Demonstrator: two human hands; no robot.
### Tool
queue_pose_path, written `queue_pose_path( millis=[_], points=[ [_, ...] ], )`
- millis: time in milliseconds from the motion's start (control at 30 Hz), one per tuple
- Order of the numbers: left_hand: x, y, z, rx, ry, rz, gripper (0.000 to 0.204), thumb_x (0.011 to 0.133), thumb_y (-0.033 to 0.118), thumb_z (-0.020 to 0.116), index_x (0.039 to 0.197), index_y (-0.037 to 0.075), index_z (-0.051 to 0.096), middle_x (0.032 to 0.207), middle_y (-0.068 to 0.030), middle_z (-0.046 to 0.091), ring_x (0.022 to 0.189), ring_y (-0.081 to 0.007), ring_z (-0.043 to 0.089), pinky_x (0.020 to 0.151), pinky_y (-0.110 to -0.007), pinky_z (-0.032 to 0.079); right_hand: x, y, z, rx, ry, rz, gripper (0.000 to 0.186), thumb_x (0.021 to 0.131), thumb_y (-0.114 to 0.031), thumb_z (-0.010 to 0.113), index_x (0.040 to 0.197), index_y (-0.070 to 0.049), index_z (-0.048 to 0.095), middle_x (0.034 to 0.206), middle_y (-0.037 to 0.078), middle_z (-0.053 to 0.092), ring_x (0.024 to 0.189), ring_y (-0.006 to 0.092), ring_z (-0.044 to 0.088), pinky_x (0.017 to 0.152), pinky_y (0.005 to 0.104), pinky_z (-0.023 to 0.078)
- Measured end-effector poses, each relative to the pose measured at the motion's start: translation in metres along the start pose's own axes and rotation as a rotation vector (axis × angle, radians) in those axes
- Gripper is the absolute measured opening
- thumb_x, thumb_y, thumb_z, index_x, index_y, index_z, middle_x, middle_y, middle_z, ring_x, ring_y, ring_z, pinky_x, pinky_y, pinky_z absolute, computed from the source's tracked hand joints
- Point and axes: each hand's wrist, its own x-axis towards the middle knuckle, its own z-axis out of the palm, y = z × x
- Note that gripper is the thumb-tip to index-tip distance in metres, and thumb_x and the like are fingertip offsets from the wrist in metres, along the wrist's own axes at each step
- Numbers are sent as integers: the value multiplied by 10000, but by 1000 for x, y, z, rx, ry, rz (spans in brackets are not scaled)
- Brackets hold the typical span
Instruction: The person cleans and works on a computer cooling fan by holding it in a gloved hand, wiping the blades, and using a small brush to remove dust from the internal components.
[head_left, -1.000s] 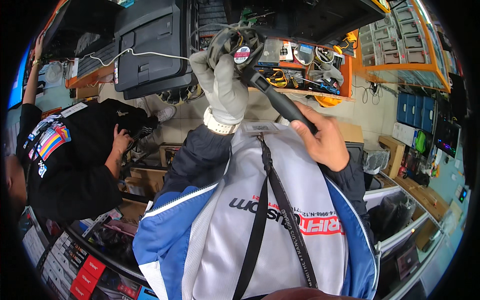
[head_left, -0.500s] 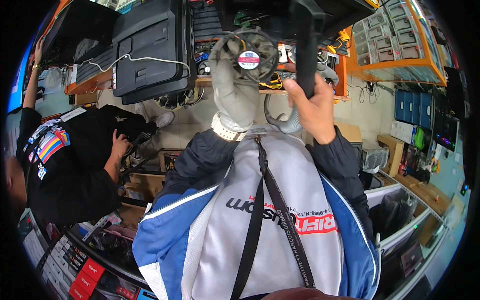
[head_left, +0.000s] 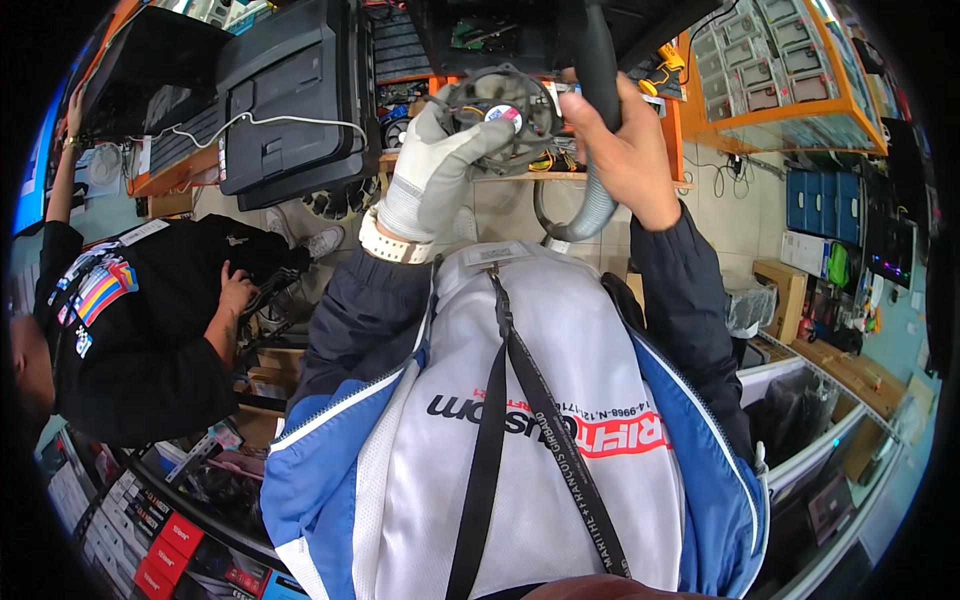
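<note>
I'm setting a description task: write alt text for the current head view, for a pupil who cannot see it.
A gloved left hand holds a round, dark fan, while the bare right hand grips a dark tube beside it, a ridged grey hose curving below. On the left are a boxy black device and a co-worker in black.

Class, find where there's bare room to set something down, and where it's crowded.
Some bare floor tiles show between the left hand and the grey hose, below the wooden drawer edge. Another bare patch lies between the right sleeve and the blue drawer unit, below some cables. It is crowded at the drawer, where small items show beside the held fan.
</note>
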Motion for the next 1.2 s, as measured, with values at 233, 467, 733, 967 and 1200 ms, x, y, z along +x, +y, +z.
queue_pose_path(
  millis=[233,467,733,967,1200],
  points=[
    [-1,-15,-7,-105,253,199,453,1008,109,819,1335,0,524,1214,-113,731,1063,-163,729,926,-317,637,-75,10,-25,-287,-161,191,408,1123,-336,608,1356,-2,585,888,134,667,769,211,672,732,387,541],
    [6,-29,8,209,425,592,435,1002,102,826,1307,14,528,1182,-79,672,1050,-125,650,943,-301,563,-89,5,-15,-508,-197,99,418,1104,-389,668,1414,-111,709,999,228,783,898,450,775,798,464,603],
    [7,-35,11,160,431,562,443,1011,58,793,1345,13,505,1248,-107,665,1062,-134,674,978,-304,571,-78,-3,-23,-581,-98,-17,431,1073,-366,711,1420,-111,714,1091,244,792,929,459,776,797,498,620],
    [13,-29,8,118,353,553,444,1011,58,786,1350,16,503,1229,-83,659,1060,-127,671,950,-298,579,-78,5,-18,-594,-101,-125,467,1053,-349,740,1461,-127,694,1045,246,790,871,444,781,739,477,616],
    [18,-26,11,219,381,589,427,1016,84,787,1341,26,516,1195,-70,671,1059,-118,654,962,-291,562,-77,12,-21,-530,-98,-142,501,1057,-309,748,1489,-68,670,1185,269,782,969,427,804,830,429,620]
  ],
)
